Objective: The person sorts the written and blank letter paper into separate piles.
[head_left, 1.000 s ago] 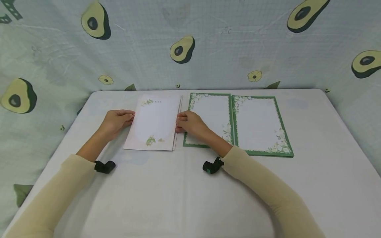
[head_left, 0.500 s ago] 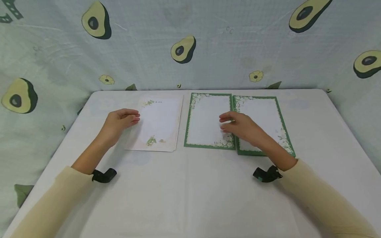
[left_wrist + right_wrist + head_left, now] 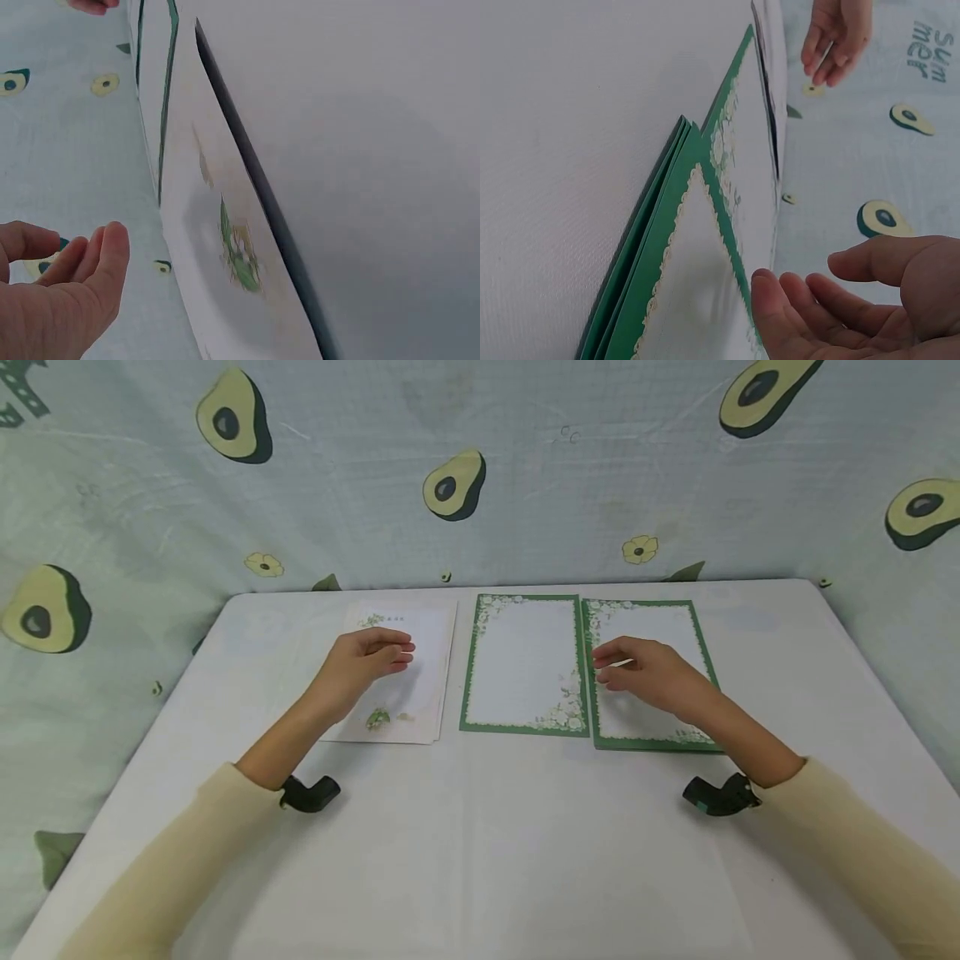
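Note:
My left hand [image 3: 367, 668] hovers over the pale sheets of floral paper [image 3: 420, 710], fingers loosely bent and holding nothing. Those sheets lie stacked on the left, with small green plant prints. To the right my other hand, the right hand [image 3: 652, 675], is above the right-hand green-bordered sheets [image 3: 652, 745], also holding nothing. In the right wrist view this green stack [image 3: 641, 277] shows several layered edges, and the thumb and fingers stand apart. Between the two stacks lies another green-bordered sheet [image 3: 525, 660] with white flowers at its corners.
A white-covered table [image 3: 465, 860] bears all the paper. Behind it hangs a cloth [image 3: 562, 485] printed with avocados. Each wrist wears a black camera, one on the left [image 3: 311, 794] and one on the right [image 3: 720, 796].
My right hand has let go of the pale sheets and moved right, over the green-bordered ones. My left hand has left the pale stack's left edge and shifted right above it.

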`<action>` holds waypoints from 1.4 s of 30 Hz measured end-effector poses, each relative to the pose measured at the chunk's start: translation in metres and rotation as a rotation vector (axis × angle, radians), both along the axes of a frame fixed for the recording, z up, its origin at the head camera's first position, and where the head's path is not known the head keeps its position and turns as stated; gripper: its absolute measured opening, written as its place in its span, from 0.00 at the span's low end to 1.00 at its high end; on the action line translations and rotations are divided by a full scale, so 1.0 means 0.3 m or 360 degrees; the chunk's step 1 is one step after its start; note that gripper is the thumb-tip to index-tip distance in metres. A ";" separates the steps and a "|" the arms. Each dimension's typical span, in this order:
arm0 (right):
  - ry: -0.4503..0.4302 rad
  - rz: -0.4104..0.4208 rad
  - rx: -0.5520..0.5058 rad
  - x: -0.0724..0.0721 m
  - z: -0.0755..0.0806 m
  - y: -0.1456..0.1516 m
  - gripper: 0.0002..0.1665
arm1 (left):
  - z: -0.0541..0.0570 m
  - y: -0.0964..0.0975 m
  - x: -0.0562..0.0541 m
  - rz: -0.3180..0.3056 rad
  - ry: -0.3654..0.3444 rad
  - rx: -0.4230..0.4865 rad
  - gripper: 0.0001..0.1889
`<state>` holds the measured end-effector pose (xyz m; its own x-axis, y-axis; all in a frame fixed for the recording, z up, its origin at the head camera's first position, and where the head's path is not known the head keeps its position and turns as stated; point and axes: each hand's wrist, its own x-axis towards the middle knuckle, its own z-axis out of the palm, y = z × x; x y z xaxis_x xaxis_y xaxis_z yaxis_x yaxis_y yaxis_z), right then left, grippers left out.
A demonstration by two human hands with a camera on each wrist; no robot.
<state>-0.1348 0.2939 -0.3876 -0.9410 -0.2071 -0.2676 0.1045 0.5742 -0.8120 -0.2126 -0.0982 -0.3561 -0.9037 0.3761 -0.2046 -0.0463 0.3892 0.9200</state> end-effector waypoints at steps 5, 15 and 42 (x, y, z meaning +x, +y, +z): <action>0.0009 0.0037 -0.0055 -0.034 -0.013 0.002 0.25 | -0.045 0.076 -0.025 -0.0070 -0.0030 0.0086 0.18; -0.0059 0.0030 0.0068 -0.102 -0.056 -0.008 0.24 | -0.103 0.203 -0.080 -0.0135 -0.0135 0.0064 0.19; -0.0142 -0.0026 -0.0115 -0.123 -0.087 -0.011 0.26 | -0.137 0.252 -0.128 0.0032 -0.0472 0.0246 0.21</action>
<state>-0.1716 0.2905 -0.4138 -0.9175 -0.2136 -0.3355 0.1872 0.5121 -0.8383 -0.2508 -0.0225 -0.3972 -0.8209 0.4061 -0.4016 -0.3270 0.2422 0.9135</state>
